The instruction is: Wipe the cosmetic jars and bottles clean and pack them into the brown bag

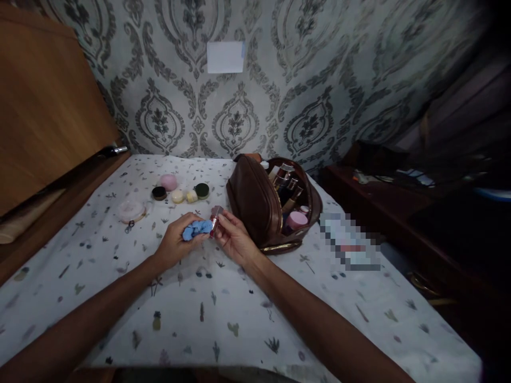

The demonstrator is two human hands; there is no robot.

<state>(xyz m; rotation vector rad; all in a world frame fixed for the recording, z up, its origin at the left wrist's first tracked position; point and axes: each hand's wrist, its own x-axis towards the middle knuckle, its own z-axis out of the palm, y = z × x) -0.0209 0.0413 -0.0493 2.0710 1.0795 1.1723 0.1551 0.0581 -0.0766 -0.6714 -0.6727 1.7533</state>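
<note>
My left hand (pixel 175 236) is closed around a crumpled blue cloth (pixel 197 230), in front of the brown bag. Between the fingers of my right hand (pixel 236 242) is a small clear and red case (pixel 216 219), its near side touching the cloth. The exact kind of the case cannot be made out. Just right of my hands stands the brown toiletry bag (pixel 251 199), unzipped, with several bottles (pixel 285 183) and a pink-lidded jar (pixel 297 219) inside.
Behind my hands sit a pink jar (pixel 168 182), a dark-lidded jar (pixel 158 193), a cream jar (pixel 178 197) and a dark green lid (pixel 202 190). A clear round container (pixel 131 211) lies farther left. A blurred-out packet (pixel 351 242) rests right of the bag. Wooden furniture (pixel 48 106) borders the left.
</note>
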